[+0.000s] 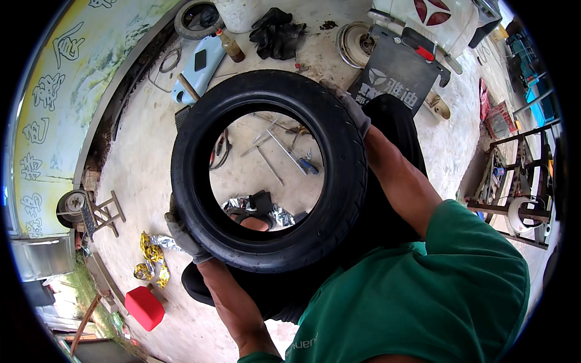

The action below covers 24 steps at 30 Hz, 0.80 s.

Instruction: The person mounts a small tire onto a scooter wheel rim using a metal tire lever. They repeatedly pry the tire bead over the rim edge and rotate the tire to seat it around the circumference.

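A black rubber tyre (269,256) without a rim is held up in front of me, between both hands. My left hand (180,233), in a grey glove, is closed round its lower left edge. At its upper right edge my right hand (352,107), also gloved, grips the tread; some fingers of both hands are hidden behind the rubber. Through the tyre's opening, a blue-handled screwdriver (308,166), metal rods (269,166) and a dark cable (221,151) show on the concrete floor. Silver foil (281,216) and part of a sandalled foot (254,224) appear there too.
Beyond the tyre lie a pale blue panel (203,65), a brown bottle (231,47), black plastic (278,35) and a wheel hub (354,43). A scooter (445,24) stands at the far right. To the left are a small stool (100,213), gold foil wrapping (152,254) and a red box (144,308).
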Each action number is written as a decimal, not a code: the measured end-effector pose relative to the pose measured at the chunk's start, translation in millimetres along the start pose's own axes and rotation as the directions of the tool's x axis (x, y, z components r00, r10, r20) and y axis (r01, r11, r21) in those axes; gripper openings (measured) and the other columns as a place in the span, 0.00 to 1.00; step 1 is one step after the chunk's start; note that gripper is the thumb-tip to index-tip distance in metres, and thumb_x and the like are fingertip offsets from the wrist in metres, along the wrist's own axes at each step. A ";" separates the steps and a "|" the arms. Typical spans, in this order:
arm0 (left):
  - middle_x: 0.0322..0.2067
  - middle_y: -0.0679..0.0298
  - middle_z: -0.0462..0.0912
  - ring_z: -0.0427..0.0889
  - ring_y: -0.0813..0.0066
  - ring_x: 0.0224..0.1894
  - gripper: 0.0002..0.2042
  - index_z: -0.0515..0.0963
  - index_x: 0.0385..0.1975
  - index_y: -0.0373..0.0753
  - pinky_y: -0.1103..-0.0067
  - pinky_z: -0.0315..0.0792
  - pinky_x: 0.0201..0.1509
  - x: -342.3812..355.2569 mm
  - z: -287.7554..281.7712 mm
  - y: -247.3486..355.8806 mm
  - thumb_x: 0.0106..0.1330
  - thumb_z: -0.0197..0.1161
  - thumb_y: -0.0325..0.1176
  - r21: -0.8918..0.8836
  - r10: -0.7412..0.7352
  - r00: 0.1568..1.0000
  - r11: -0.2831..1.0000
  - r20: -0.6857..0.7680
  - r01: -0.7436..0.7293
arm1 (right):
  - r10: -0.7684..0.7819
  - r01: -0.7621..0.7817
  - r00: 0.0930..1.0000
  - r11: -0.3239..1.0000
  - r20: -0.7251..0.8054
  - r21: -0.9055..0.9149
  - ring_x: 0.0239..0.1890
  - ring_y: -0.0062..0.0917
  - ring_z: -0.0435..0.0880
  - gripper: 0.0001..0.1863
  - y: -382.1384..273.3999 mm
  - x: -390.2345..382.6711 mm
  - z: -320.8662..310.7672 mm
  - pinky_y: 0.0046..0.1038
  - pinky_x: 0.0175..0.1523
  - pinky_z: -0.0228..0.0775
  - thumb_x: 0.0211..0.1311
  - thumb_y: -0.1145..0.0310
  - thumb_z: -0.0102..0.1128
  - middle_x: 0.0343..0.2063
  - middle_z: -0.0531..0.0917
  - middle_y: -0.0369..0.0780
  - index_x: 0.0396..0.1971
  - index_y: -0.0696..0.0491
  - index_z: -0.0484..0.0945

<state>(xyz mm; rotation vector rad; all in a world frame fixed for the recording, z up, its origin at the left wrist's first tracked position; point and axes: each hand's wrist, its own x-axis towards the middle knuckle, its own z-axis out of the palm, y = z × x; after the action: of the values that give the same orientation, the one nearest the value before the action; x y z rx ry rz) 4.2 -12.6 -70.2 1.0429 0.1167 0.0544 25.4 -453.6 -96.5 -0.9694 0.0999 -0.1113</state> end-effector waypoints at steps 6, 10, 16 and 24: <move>0.64 0.51 0.79 0.80 0.61 0.63 0.30 0.68 0.71 0.32 0.66 0.74 0.70 1.5 -10.1 2.4 0.83 0.40 0.51 0.055 -0.022 1.000 0.998 -0.002 0.022 | 0.095 -0.095 0.995 0.995 -0.042 -0.006 0.63 0.27 0.79 0.29 -0.7 3.7 -7.5 0.32 0.70 0.71 0.82 0.52 0.49 0.66 0.76 0.43 0.72 0.56 0.64; 0.63 0.51 0.79 0.81 0.61 0.63 0.30 0.69 0.71 0.32 0.66 0.74 0.70 0.9 -8.9 1.5 0.83 0.41 0.52 -0.015 -0.009 1.000 1.000 0.018 0.010 | -0.048 0.047 0.998 0.998 0.046 0.031 0.61 0.25 0.80 0.26 7.8 8.3 -13.0 0.30 0.69 0.72 0.83 0.55 0.48 0.63 0.78 0.41 0.70 0.57 0.67; 0.62 0.50 0.81 0.82 0.60 0.61 0.30 0.71 0.69 0.32 0.65 0.76 0.68 -0.3 -8.4 4.4 0.83 0.41 0.52 -0.043 0.044 0.999 0.998 -0.010 -0.045 | 0.092 -0.086 0.989 0.995 -0.115 0.058 0.68 0.27 0.74 0.29 14.9 6.6 -22.3 0.30 0.75 0.64 0.84 0.57 0.46 0.68 0.73 0.43 0.75 0.59 0.61; 0.64 0.47 0.78 0.79 0.59 0.64 0.32 0.67 0.71 0.28 0.65 0.72 0.72 -3.6 -3.0 7.6 0.83 0.41 0.52 -0.015 0.078 0.997 0.997 -0.010 -0.078 | -0.119 0.123 0.989 0.992 0.088 -0.032 0.74 0.31 0.68 0.35 25.1 12.9 -46.2 0.31 0.79 0.55 0.83 0.49 0.47 0.73 0.68 0.44 0.76 0.59 0.60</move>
<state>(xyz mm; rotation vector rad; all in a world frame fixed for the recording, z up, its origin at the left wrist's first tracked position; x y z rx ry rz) 0.4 -6.6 -64.9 1.0313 0.0836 0.1308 33.2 -479.0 -143.7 -1.0163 -0.0362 -0.1797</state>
